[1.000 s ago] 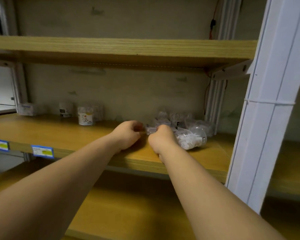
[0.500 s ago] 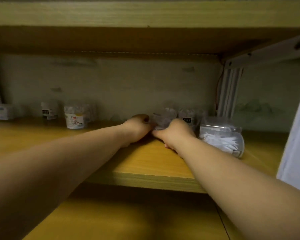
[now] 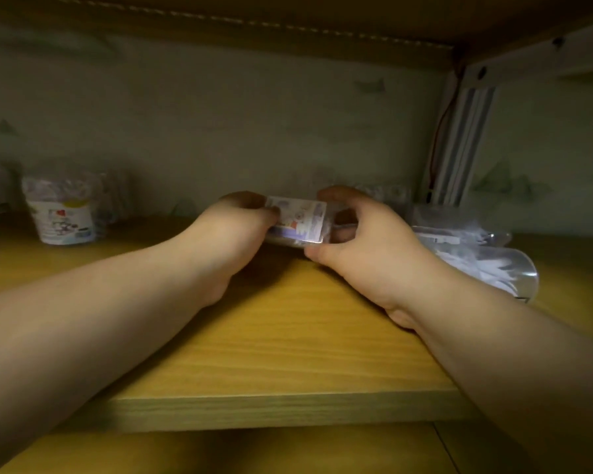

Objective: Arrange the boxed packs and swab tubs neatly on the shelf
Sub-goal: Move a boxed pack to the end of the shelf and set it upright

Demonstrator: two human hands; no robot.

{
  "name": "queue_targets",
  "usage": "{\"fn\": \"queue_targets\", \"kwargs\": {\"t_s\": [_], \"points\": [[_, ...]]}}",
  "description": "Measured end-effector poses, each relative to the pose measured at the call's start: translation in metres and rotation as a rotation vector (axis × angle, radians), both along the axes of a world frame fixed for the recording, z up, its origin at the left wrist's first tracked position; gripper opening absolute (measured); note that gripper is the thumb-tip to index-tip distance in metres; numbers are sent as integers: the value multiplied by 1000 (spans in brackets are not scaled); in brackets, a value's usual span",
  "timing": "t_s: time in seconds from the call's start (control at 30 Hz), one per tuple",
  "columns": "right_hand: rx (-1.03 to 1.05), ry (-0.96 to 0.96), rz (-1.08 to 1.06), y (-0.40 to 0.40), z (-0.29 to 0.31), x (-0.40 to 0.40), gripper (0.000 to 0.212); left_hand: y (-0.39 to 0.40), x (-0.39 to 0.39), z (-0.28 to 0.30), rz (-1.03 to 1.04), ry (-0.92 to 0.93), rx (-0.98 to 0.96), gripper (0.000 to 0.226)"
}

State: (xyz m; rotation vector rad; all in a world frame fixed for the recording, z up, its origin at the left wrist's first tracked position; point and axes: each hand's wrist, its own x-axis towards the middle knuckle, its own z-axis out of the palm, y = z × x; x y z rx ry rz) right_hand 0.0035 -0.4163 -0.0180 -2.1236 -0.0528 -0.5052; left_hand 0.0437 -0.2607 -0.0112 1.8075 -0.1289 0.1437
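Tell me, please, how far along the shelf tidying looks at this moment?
Early to midway. Done: a labelled tub stands upright at the back left. In hand: the left hand and right hand share a grip on a small boxed pack. Left: the clear swab tub lying on its side at the right.

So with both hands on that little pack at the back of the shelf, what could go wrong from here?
The clear tub lying on its side just beside the right hand might get nudged by that wrist or forearm and roll toward the edge of the shelf. Both the right and the left hand pinch the small pack by its ends, so it could slip or twist. The dim, blurry view also makes neat alignment harder to judge.
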Motion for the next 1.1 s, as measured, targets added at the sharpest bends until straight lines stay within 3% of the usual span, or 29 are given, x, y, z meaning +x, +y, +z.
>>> {"fn": "queue_targets", "kwargs": {"t_s": [0.23,0.4,0.5,0.63,0.8,0.97,1.1], "points": [[-100,-53,-73,-5,1,3,68,-3,-5,0,4,-40,0,26],[-154,-60,-163,-8,2,2,42,-4,-6,-1,-11,-40,24,24],[-244,-58,-206,-6,0,1,38,-4,-10,0,-16,-30,36,29],[-320,-74,-260,1,1,-4,33,-9,-21,-1,62,-180,144,31],[-181,-67,-155,12,6,-39,34,2,-65,7,109,-225,174,31],[-146,-45,-11,16,-9,-85,26,22,-118,-7,160,-174,248,27],[-169,-59,-17,14,-15,-111,23,22,-146,-11,155,-201,357,33]]}}
